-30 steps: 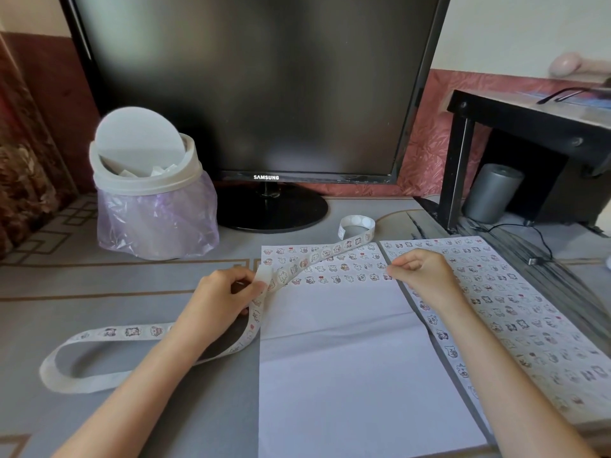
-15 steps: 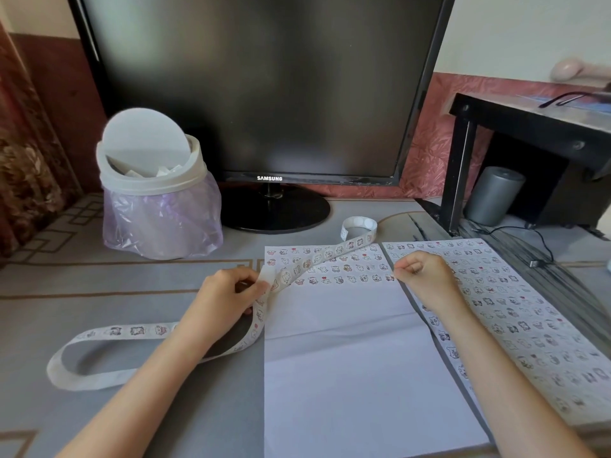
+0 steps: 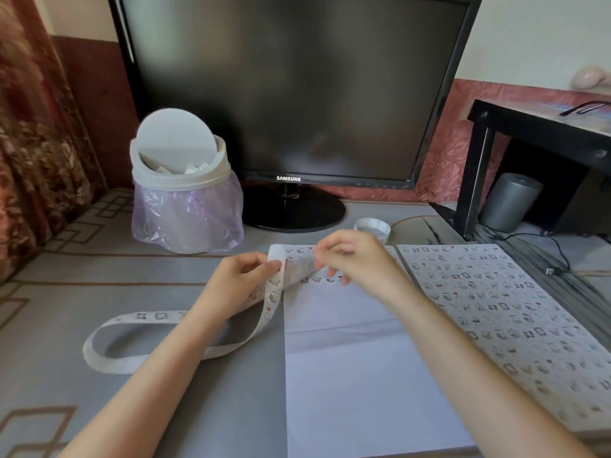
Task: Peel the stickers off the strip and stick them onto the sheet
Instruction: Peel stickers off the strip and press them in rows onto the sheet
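— Grey desk, dark monitor behind it. Why is the strip lifted off the sheet?
— The left hand pinches it at the sheet's top left corner, probably bending it up so a sticker's edge can be caught. The slack loops over the desk to the left.
— And the right hand?
— Fingers curled at the raised strip, but blurred. I cannot tell whether they grip anything.
— What changed?
— A second ago it rested at the sheet's right edge, well apart from the strip. It has crossed over beside the left hand.
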`<state>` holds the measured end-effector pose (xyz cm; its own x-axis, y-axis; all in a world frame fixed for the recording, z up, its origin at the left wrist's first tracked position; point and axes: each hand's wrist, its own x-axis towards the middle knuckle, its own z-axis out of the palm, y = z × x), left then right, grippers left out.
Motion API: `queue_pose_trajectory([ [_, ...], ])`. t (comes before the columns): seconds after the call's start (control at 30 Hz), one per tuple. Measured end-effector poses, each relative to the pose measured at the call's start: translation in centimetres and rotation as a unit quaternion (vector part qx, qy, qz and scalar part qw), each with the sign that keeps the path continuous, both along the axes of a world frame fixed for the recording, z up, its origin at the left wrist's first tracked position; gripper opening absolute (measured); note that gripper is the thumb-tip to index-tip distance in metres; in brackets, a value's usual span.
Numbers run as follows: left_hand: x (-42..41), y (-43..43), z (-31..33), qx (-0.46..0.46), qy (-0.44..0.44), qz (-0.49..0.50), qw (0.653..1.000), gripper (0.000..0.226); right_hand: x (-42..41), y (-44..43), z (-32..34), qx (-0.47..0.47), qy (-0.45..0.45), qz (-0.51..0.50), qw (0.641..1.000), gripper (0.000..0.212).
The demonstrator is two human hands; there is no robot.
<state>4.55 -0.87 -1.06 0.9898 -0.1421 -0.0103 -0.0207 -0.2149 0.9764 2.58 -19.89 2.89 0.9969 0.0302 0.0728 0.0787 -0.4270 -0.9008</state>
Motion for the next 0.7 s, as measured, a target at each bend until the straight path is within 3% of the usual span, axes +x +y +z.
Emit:
queue_pose_trajectory([
  [0.33,0.0,0.9,0.8,-0.112,-0.056,0.000,0.992,0.015,1.0,6.0,-2.0,0.133,-0.075,-0.016,0.988,0.017],
  [0.7,0.2,0.9,0.7,-0.131,-0.045,0.012,0.990,0.007,1.1,5.8,-2.3,0.050,-0.175,-0.040,0.982,0.007],
])
